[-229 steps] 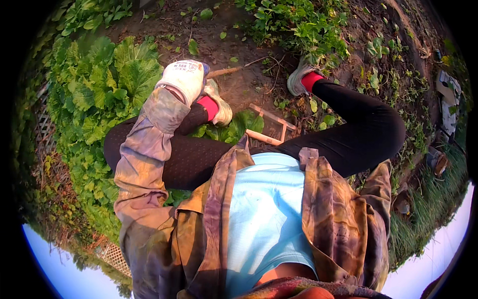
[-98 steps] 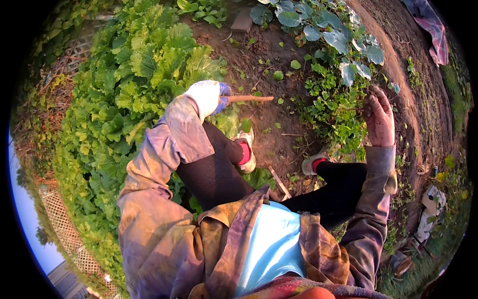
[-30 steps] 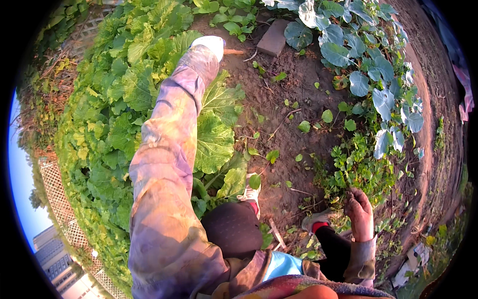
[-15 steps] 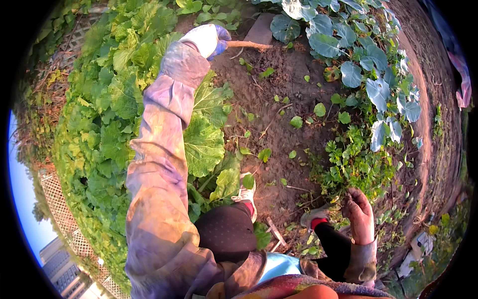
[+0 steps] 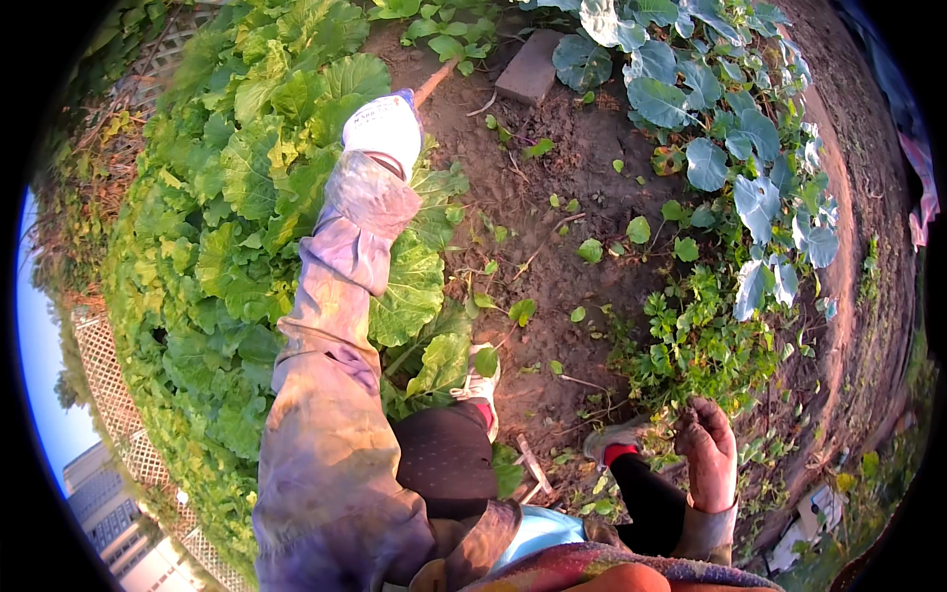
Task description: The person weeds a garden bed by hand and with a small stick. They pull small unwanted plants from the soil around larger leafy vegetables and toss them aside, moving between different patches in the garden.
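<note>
My left hand (image 5: 383, 130), in a white glove with blue on the finger side, is wrapped round a brown wooden stick (image 5: 434, 85). The stick's free end slants up and right over the soil, beside the leafy greens (image 5: 247, 187). Whatever lies at its other end is hidden by the glove. On the right, my bare right hand (image 5: 708, 454), dirty with soil, hangs low near a bushy, small-leaved green plant (image 5: 695, 340). Its fingers are curled together; whether anything small sits between them is not visible.
Bare brown soil (image 5: 547, 286) with scattered seedlings runs between the greens and blue-green broad-leaved plants (image 5: 705, 163). A flat grey brick (image 5: 531, 67) lies at the far end. My shoes (image 5: 479, 380) stand on the soil, with a pale narrow piece (image 5: 535, 466) between them. Lattice fencing (image 5: 109, 370) borders the left.
My left hand has come down and left toward me, and the stick has swung from pointing right to slanting up and away. My right hand has dropped slightly, its fingers still curled.
</note>
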{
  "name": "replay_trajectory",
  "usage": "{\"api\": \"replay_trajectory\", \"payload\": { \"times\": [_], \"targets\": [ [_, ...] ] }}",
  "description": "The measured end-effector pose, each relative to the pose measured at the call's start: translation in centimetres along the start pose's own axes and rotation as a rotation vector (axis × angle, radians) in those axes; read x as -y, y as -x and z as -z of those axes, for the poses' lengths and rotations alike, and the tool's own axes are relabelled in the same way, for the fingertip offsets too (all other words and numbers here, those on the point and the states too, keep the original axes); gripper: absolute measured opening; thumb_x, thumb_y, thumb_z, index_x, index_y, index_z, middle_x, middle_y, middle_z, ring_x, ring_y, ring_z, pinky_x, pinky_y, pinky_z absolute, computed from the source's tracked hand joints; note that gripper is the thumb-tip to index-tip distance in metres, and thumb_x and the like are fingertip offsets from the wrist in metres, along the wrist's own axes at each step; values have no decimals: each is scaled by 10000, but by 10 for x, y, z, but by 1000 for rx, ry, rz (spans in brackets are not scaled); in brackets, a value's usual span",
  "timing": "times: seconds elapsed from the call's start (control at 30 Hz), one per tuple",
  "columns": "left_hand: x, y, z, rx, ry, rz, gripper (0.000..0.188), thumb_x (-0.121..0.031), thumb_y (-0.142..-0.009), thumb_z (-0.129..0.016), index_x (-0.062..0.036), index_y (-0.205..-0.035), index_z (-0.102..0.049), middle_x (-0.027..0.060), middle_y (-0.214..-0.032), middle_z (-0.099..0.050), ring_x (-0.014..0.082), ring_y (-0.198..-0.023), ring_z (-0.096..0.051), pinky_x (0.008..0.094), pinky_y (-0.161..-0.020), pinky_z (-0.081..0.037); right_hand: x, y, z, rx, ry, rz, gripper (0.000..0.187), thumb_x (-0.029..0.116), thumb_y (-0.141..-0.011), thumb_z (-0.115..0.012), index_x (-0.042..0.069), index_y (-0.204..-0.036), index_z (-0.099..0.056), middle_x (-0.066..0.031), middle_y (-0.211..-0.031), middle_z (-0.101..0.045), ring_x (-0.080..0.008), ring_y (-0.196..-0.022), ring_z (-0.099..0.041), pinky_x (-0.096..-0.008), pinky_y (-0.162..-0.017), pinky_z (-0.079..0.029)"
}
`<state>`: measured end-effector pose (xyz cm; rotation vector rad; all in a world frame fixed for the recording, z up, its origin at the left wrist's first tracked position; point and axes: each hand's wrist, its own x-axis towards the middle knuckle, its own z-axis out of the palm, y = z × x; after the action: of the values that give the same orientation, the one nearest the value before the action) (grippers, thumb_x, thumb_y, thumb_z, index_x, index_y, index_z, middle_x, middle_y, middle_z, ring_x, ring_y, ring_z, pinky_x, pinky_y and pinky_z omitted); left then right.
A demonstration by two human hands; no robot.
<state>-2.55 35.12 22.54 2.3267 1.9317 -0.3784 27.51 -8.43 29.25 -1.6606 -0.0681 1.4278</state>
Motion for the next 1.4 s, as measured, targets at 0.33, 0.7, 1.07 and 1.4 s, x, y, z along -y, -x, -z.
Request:
{"api": "replay_trajectory", "payload": {
  "times": [0.33,0.7,1.07,1.4],
  "targets": [
    [27,50,-24,107,-225,-31,207,-239,-849,-544,-89,-955,-639,167,-853,-658,352,-789,-637,460,-690,-504,-12,-9,4,-10,-239,-171,389,51,-819,-635,40,-1190,-521,-42,-959,-577,-137,-827,-556,-231,-657,-457],
    [-13,30,-16,176,-416,-271,156,-142,-803,-549,-72,-898,-651,127,-766,-653,311,-716,-646,424,-628,-505,-17,-46,63,18,-468,-199,384,57,-851,-643,77,-1209,-505,-48,-963,-598,-129,-776,-580,-244,-640,-497],
    [20,14,5,491,-181,37,225,-181,-866,-518,-99,-1018,-663,139,-943,-683,329,-881,-658,425,-759,-525,-44,-17,21,5,-465,-93,256,2,-855,-631,67,-1093,-562,8,-923,-588,-76,-722,-552,-198,-605,-459],
    [189,326,111,245,892,501,329,-133,-888,-566,-150,-1216,-572,108,-832,-657,208,-664,-624,316,-560,-475,87,114,28,-186,-496,-214,212,206,-906,-607,103,-1090,-583,-21,-860,-624,-110,-654,-554,-236,-557,-455]
  ]
}}
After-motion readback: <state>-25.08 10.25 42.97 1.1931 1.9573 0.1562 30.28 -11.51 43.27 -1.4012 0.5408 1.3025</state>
